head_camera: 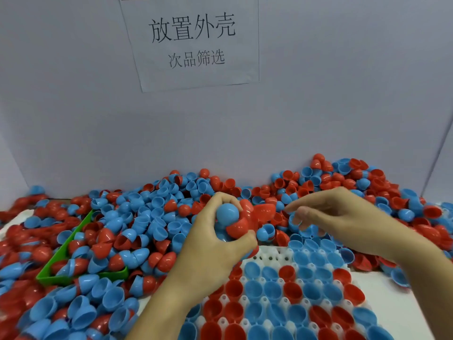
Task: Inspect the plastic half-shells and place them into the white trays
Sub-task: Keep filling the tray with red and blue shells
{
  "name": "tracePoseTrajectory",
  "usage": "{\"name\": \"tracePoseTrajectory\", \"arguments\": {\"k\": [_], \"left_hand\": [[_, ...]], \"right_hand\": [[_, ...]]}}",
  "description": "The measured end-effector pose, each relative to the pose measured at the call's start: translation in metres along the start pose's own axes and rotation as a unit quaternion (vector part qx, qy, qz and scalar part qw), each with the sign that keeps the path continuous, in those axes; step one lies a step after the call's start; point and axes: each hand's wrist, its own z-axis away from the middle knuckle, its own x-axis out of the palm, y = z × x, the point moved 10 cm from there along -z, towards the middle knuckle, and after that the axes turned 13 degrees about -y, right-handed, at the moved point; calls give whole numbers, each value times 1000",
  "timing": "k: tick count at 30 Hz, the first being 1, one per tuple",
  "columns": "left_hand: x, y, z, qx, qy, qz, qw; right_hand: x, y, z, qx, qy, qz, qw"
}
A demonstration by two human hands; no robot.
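My left hand (215, 246) grips a bunch of half-shells above the pile: a blue one (227, 214) dome-up and red ones (241, 228) beside it. To its right my right hand (343, 217) hovers with loosely bent fingers that hold nothing; its fingertips are near the red shells. Below both hands lies the white tray (272, 256), most of its cups filled with red and blue half-shells, open side up. A few cups at its far left corner are bare.
A deep pile of loose red and blue half-shells (147, 217) covers the table from left to right against a white wall. A green bin (81, 276) sits half-buried at the left. A paper sign (193, 40) hangs on the wall.
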Motion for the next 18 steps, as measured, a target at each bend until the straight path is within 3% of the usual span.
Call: {"name": "tracePoseTrajectory", "arguments": {"k": [5,12,18], "left_hand": [[12,3,-2,22,-48,-10,999],[32,-13,-3,5,-111,130,985],[36,-24,-2,-27,-102,298,949]], "right_hand": [[5,-14,10,-49,-17,-85,995],[20,-41,7,-103,-64,-138,983],[14,-41,9,-106,-14,-128,986]]}}
